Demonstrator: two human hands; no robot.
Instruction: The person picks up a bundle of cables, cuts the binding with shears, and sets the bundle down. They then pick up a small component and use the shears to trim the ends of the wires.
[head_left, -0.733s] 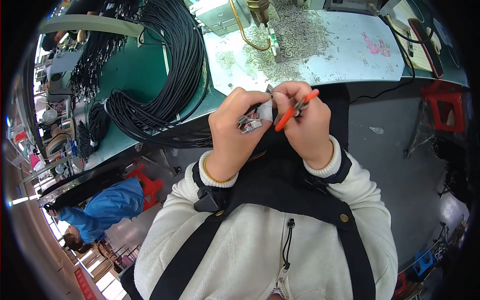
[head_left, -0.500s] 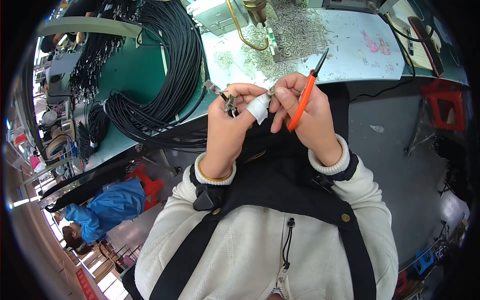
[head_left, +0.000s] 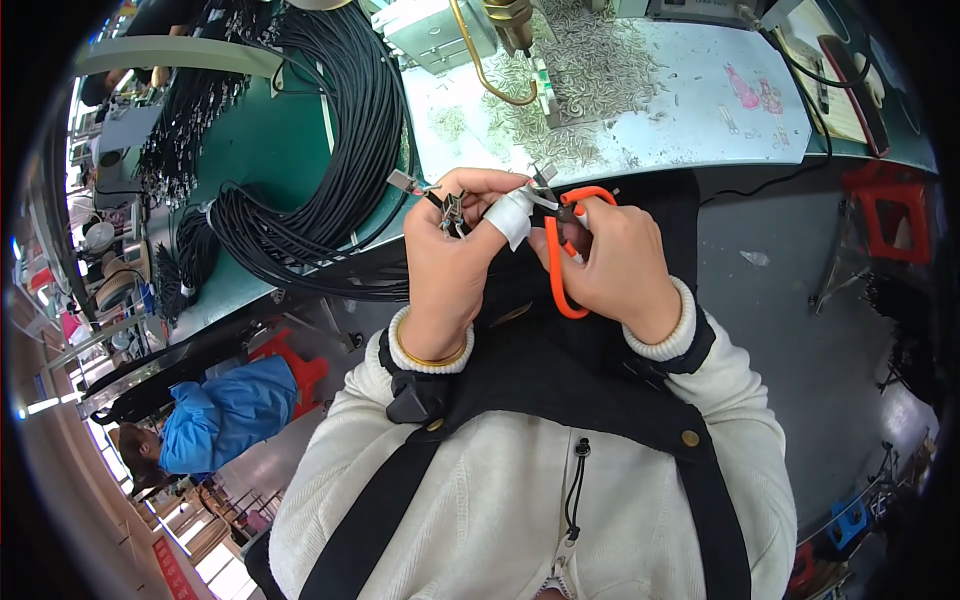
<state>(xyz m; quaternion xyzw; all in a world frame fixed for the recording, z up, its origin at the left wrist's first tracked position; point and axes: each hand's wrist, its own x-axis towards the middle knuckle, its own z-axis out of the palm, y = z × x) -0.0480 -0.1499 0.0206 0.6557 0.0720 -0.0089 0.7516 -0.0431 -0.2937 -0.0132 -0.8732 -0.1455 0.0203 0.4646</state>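
Observation:
My left hand [head_left: 437, 262] is closed, its thumb wrapped in white tape [head_left: 512, 218]. Between its thumb and forefinger it pinches a small metal cable connector [head_left: 544, 174]. More metal connector pieces [head_left: 453, 211] are tucked in the same hand, and a silver plug [head_left: 402, 181] on thin coloured wires sticks out beside the forefinger. My right hand [head_left: 632, 262] grips scissors with orange handles [head_left: 557, 272]. Their dark blades point left and reach the pinched connector by the taped thumb. Where exactly the blade tips meet it is hard to make out.
A big coil of black cable [head_left: 365, 150] lies on the green worktop [head_left: 262, 140] at left. Many small metal pieces [head_left: 600, 75] are heaped on the pale bench around a press-like machine [head_left: 512, 25]. Further off, a person in blue [head_left: 235, 415] sits near a red stool [head_left: 305, 370].
The scissors have swung round in my right hand, from pointing up and away to pointing left at the left fingertips. The pinched connector now shows above the thumb.

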